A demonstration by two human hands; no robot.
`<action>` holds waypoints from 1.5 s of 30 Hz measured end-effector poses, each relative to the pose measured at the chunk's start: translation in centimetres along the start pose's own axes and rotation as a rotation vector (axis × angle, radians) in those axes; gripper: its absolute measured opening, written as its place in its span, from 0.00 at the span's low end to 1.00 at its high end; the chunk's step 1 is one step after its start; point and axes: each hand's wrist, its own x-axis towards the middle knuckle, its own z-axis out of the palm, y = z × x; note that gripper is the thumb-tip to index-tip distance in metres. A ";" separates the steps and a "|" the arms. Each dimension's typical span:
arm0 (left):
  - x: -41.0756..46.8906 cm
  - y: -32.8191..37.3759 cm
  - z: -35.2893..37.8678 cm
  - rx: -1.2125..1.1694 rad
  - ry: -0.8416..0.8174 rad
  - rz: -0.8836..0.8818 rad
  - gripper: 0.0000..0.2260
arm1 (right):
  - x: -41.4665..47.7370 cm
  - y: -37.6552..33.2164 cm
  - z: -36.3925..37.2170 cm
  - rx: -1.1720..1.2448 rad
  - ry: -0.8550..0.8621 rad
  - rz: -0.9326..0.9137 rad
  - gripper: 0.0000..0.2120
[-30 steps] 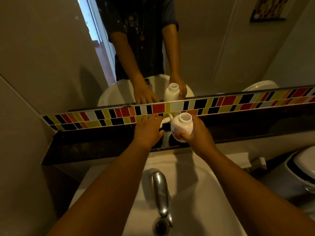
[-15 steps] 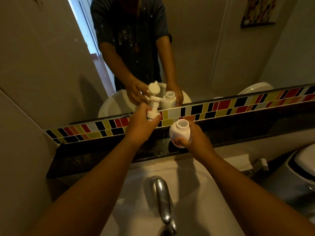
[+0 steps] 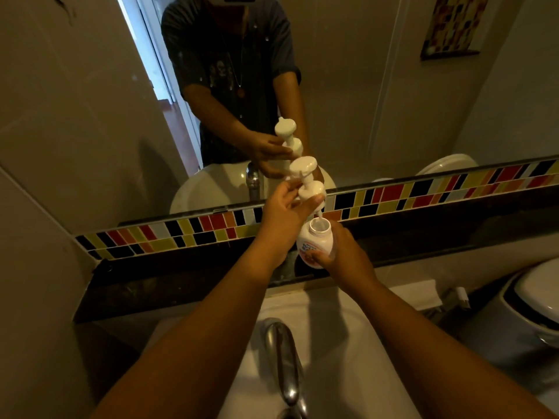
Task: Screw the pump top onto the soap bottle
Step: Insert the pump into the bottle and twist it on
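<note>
My right hand (image 3: pixel 341 258) grips a white soap bottle (image 3: pixel 316 241) with an orange label, its mouth open and tilted toward me, above the dark ledge. Just above it, my left hand (image 3: pixel 284 211) holds the white pump top (image 3: pixel 307 179) by its collar, head uppermost. The pump's thin tube hangs down with its tip at the bottle's mouth. The collar is still a little above the bottle neck. A mirror behind repeats both hands and the pump.
A white sink (image 3: pixel 332 358) with a chrome tap (image 3: pixel 282 361) lies below my arms. A dark ledge (image 3: pixel 181 279) and a strip of coloured tiles (image 3: pixel 423 192) run under the mirror. A toilet (image 3: pixel 535 300) stands at the right.
My left hand lifted the pump top off the ledge and carried it right, over the bottle. The tube tip now meets the bottle's mouth. The bottle stayed in my right hand.
</note>
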 end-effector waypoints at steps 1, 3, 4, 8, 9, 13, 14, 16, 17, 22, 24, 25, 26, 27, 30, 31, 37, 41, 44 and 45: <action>0.1 -0.4 0.2 0.029 -0.004 -0.015 0.23 | 0.0 0.0 0.0 0.001 0.000 -0.002 0.33; 0.3 -1.3 0.3 0.080 -0.024 -0.036 0.23 | 0.1 0.0 0.0 0.008 0.002 -0.002 0.32; 0.3 -1.6 0.3 0.094 -0.035 -0.042 0.23 | 0.1 0.0 0.1 0.011 0.005 -0.003 0.32; 0.7 -2.4 0.0 0.133 -0.077 -0.061 0.23 | 0.0 0.2 0.0 0.018 0.006 -0.003 0.32; 0.7 -2.5 -0.1 0.133 -0.090 -0.065 0.23 | -0.1 0.2 0.0 0.023 0.005 0.003 0.32; 1.1 -2.6 -0.1 0.138 -0.165 -0.069 0.24 | -0.2 0.0 0.1 0.021 0.015 0.029 0.33; 1.2 -2.7 -0.1 0.156 -0.184 -0.062 0.24 | -0.2 0.0 0.1 0.024 0.014 0.036 0.33; 1.3 -3.0 -0.6 0.181 -0.218 -0.053 0.24 | -0.2 -0.1 0.0 0.030 0.005 0.043 0.32; 1.3 -3.2 -0.8 0.194 -0.241 -0.052 0.24 | -0.2 -0.2 -0.1 0.032 0.000 0.046 0.32; 1.5 -4.6 -1.6 0.333 -0.303 -0.030 0.23 | -0.4 -0.8 -0.4 0.052 -0.006 0.076 0.31; 1.8 -4.6 -1.9 0.391 -0.338 -0.014 0.21 | -0.4 -0.8 -0.4 0.056 -0.008 0.078 0.31; 2.0 -4.4 -2.0 0.422 -0.357 -0.012 0.21 | -0.4 -0.8 -0.5 0.058 -0.006 0.078 0.31; 2.2 -4.3 -2.2 0.444 -0.376 -0.016 0.21 | -0.4 -0.8 -0.5 0.062 -0.004 0.079 0.31; 2.4 -4.1 -2.3 0.455 -0.395 -0.025 0.21 | -0.5 -0.8 -0.5 0.065 -0.002 0.088 0.32; 2.7 -3.5 -2.1 0.473 -0.441 -0.062 0.24 | -0.5 -0.9 -0.3 0.059 0.003 0.102 0.32; 2.8 -3.4 -1.9 0.473 -0.446 -0.068 0.26 | -0.5 -1.0 -0.3 0.060 0.003 0.102 0.32; 2.9 -4.1 0.6 0.427 -0.329 -0.063 0.32 | -0.6 -1.1 -0.4 0.118 0.018 0.108 0.29; 2.8 -5.0 -0.4 0.415 -0.232 0.005 0.32 | -0.9 -0.8 -0.3 0.147 -0.003 0.097 0.30; 2.5 -5.2 -2.2 0.304 -0.256 -0.008 0.24 | -1.0 -0.8 -0.5 0.127 -0.011 0.076 0.31; 2.4 -5.1 -2.6 0.300 -0.265 -0.002 0.22 | -1.0 -0.9 -0.6 0.123 -0.012 0.074 0.31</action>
